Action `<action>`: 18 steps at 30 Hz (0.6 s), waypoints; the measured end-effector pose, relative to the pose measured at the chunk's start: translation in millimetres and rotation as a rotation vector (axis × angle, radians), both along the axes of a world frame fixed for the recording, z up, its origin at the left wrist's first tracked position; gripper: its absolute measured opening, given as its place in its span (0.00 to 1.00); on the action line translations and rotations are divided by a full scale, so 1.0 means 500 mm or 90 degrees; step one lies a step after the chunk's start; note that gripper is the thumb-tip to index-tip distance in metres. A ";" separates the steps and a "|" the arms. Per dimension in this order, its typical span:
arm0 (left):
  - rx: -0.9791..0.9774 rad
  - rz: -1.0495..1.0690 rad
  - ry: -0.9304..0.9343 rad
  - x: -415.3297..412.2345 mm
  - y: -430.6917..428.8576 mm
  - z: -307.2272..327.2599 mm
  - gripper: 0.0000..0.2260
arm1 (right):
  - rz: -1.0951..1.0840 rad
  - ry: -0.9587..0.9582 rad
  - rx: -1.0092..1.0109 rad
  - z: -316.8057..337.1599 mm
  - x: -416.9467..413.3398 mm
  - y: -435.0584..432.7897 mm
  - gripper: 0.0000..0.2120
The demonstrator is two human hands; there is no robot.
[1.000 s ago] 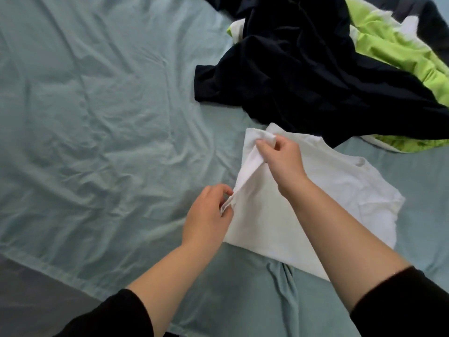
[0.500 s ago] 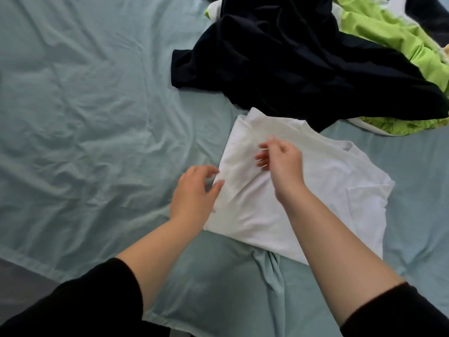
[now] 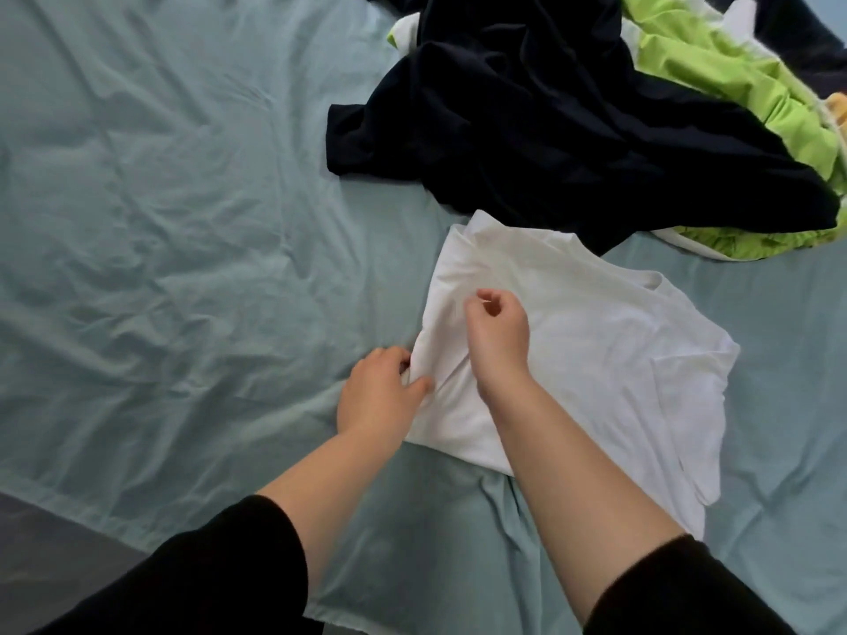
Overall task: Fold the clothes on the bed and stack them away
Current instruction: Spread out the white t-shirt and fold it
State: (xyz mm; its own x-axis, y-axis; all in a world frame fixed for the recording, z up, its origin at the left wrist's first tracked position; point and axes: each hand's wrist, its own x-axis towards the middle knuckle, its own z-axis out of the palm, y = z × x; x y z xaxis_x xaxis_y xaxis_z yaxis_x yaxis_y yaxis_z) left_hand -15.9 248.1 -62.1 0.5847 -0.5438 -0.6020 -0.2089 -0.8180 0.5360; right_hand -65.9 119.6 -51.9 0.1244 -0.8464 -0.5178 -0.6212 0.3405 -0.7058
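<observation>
A white T-shirt [image 3: 609, 341] lies partly folded on the teal bed sheet [image 3: 160, 231], right of centre. My left hand [image 3: 378, 391] pinches the shirt's left edge between thumb and fingers. My right hand [image 3: 497, 334] hovers over the shirt's left part with its fingers curled loosely; I see no cloth held in it. Behind the shirt lies a crumpled black garment [image 3: 527, 112], and a lime-green garment [image 3: 715, 71] is heaped at the far right.
The wrinkled sheet spreads wide to the left. Its hem runs across the lower left, with dark floor [image 3: 50, 538] below. Another dark item [image 3: 806, 34] sits at the top right corner, next to a bit of yellow cloth [image 3: 838, 112].
The lifted left flap of the white shirt has been laid down onto the shirt. My right hand let go of it; my left hand moved to the shirt's left edge.
</observation>
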 end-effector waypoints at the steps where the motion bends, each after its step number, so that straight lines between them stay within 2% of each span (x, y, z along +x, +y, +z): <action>1: 0.003 0.003 -0.009 -0.005 0.003 0.003 0.09 | 0.082 0.076 -0.026 -0.008 0.011 0.020 0.18; 3: 0.003 0.010 -0.037 -0.018 0.006 0.010 0.08 | 0.201 0.220 -0.068 -0.024 0.044 0.049 0.29; 4: -0.008 0.022 -0.038 -0.026 0.005 0.014 0.08 | 0.232 0.281 -0.094 -0.031 0.063 0.057 0.30; 6: -0.044 0.061 0.008 -0.043 0.002 0.022 0.04 | 0.223 0.356 -0.140 -0.039 0.088 0.058 0.26; 7: -0.059 0.080 0.039 -0.053 0.000 0.026 0.03 | 0.185 0.353 -0.149 -0.040 0.092 0.050 0.22; 9: -0.084 0.096 0.070 -0.071 -0.006 0.034 0.04 | 0.082 0.253 -0.130 -0.032 0.077 0.016 0.13; 11: -0.102 0.074 0.067 -0.093 -0.014 0.043 0.06 | 0.024 0.099 -0.074 -0.017 0.028 -0.025 0.10; 13: -0.118 0.056 0.069 -0.125 -0.026 0.055 0.07 | -0.002 -0.002 -0.028 0.001 -0.041 -0.062 0.07; 16: -0.130 0.026 0.105 -0.191 -0.043 0.066 0.08 | -0.065 -0.069 0.023 0.017 -0.162 -0.104 0.03; 18: -0.142 0.002 0.137 -0.246 -0.057 0.071 0.08 | -0.086 -0.069 0.035 0.022 -0.244 -0.131 0.02</action>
